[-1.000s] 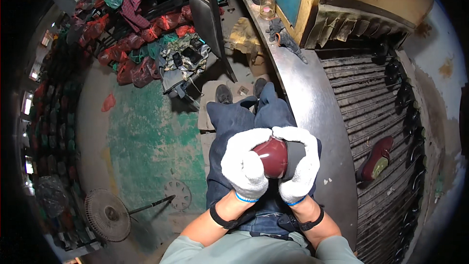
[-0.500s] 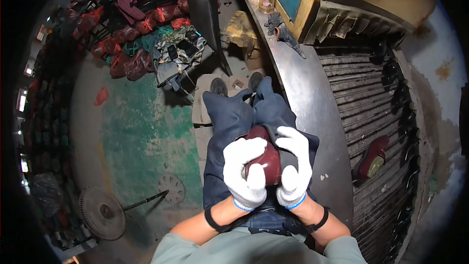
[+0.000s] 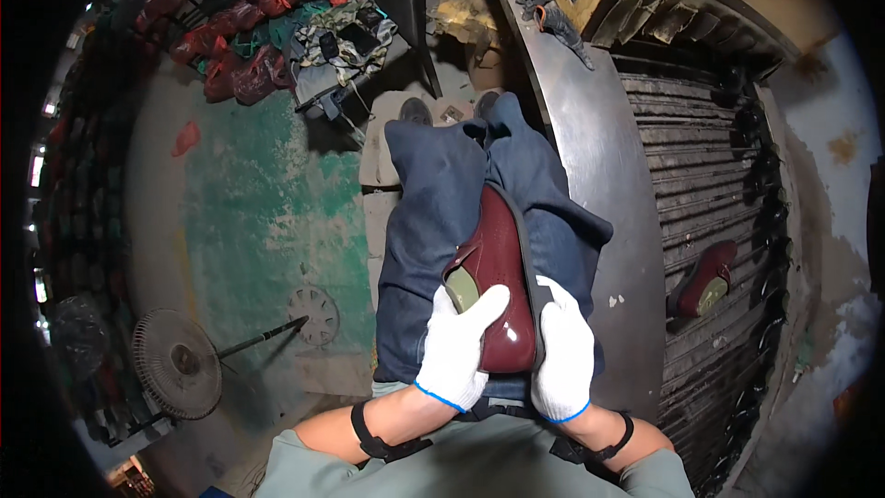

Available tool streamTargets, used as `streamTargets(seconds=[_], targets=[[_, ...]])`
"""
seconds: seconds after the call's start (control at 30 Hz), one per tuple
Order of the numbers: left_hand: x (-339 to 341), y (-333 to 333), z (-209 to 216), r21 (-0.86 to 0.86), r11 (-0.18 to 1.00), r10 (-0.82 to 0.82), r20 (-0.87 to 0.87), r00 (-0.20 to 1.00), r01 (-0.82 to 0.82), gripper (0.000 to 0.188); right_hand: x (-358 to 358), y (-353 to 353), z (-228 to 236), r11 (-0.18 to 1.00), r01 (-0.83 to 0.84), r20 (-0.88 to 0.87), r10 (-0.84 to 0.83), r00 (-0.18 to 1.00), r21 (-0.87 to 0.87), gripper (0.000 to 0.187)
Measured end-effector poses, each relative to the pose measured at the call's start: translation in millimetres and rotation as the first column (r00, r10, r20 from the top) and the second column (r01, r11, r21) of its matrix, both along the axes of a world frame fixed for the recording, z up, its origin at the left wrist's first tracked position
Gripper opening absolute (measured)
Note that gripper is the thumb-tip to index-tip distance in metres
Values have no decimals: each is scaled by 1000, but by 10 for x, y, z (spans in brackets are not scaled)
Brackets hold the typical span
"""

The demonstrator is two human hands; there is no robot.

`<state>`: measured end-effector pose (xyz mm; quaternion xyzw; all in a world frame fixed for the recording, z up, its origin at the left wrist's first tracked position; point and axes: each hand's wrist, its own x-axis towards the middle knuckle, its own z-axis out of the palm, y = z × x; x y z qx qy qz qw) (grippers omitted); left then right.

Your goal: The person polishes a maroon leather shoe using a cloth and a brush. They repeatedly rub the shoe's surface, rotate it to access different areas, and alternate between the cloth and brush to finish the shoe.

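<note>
A glossy dark red shoe (image 3: 509, 300) lies over my lap on its side, toe pointing away from me and heel close to my waist. Its dark sole faces right, and a pale green insole shows in the opening on the left. My left hand (image 3: 456, 346), in a white knit glove, grips the shoe at the opening, with the thumb over the heel side. Against the sole, my right hand (image 3: 564, 350), gloved likewise, closes on the shoe from the right; some of its fingers are hidden.
At right, a matching red shoe (image 3: 708, 278) rests on a slatted conveyor (image 3: 687, 175). A metal ledge (image 3: 604, 166) runs beside my right leg, with a dark glove (image 3: 562, 28) on it. A fan (image 3: 180, 364) stands at left. Red bags (image 3: 253, 74) lie far left.
The shoe has turned from an end-on view to lie lengthwise, showing its side, opening and sole edge. My hands have shifted to either side of its heel end. The view has tilted slightly.
</note>
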<state>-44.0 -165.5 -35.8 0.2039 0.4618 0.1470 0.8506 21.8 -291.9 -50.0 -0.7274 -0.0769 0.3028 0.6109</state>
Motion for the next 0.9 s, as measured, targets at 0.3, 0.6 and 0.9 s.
streamTargets(seconds=[0.3,0.6,0.9], targets=[[46,-11,-99,18,998,-59,73,996,58,61,-4,53,-171,989,129,83,-135,987,74,41],[-80,126,-344,133,979,-149,-46,988,153,61,235,235,-54,934,-195,597,342,726,-298,32],[-365,372,-339,242,916,-330,-6,944,321,73,857,477,-502,975,-123,-127,148,981,187,36]])
